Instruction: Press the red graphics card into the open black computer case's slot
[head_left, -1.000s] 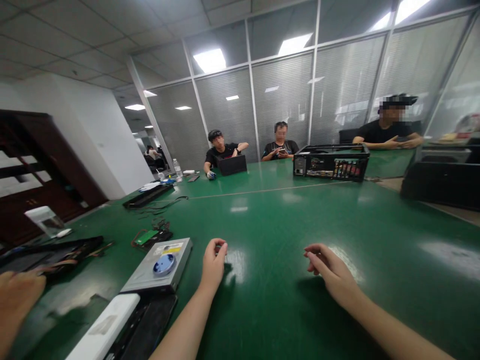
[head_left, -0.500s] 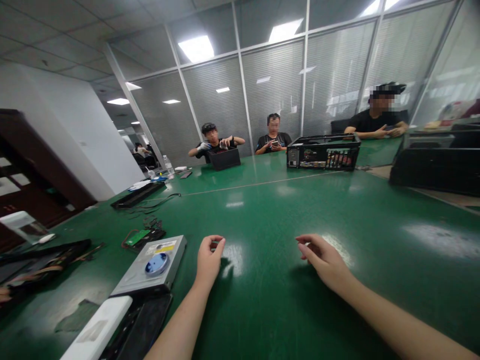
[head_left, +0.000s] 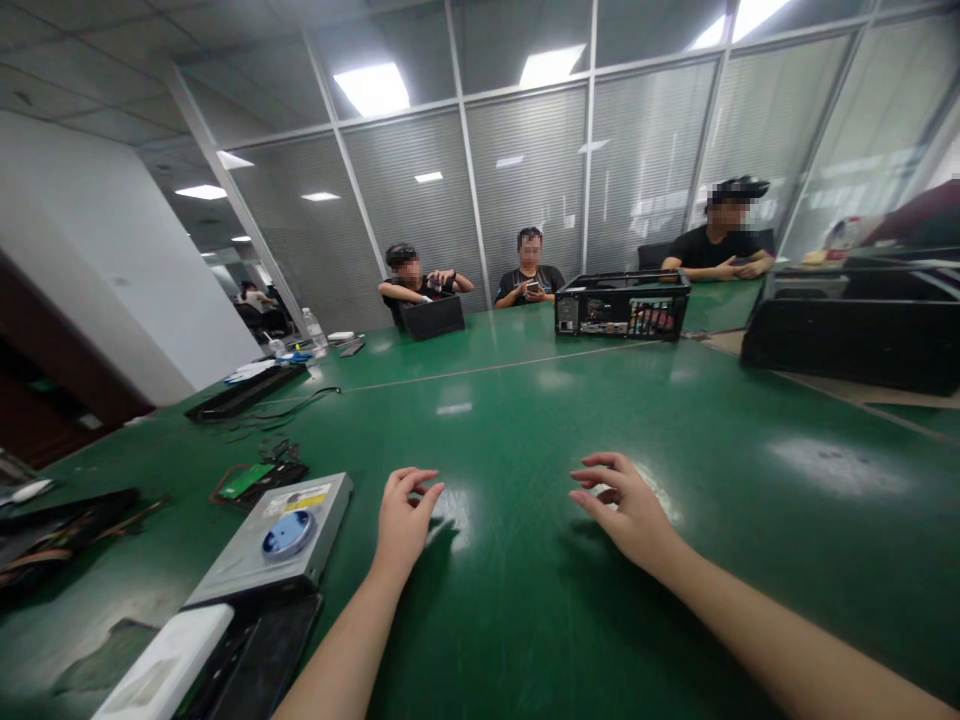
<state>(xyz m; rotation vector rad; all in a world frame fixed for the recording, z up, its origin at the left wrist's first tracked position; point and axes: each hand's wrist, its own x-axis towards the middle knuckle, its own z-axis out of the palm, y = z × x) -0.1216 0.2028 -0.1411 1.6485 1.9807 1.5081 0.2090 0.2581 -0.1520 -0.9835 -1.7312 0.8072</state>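
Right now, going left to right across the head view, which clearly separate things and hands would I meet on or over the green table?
Dark part with cables, silver drive, left hand, right hand, large black case.

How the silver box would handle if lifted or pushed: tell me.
The silver box would probably stay stiff, given its metal-looking casing. Lying flat and low, it seems unlikely to tip when pushed. The round blue piece on top might slide off if the box tilts.
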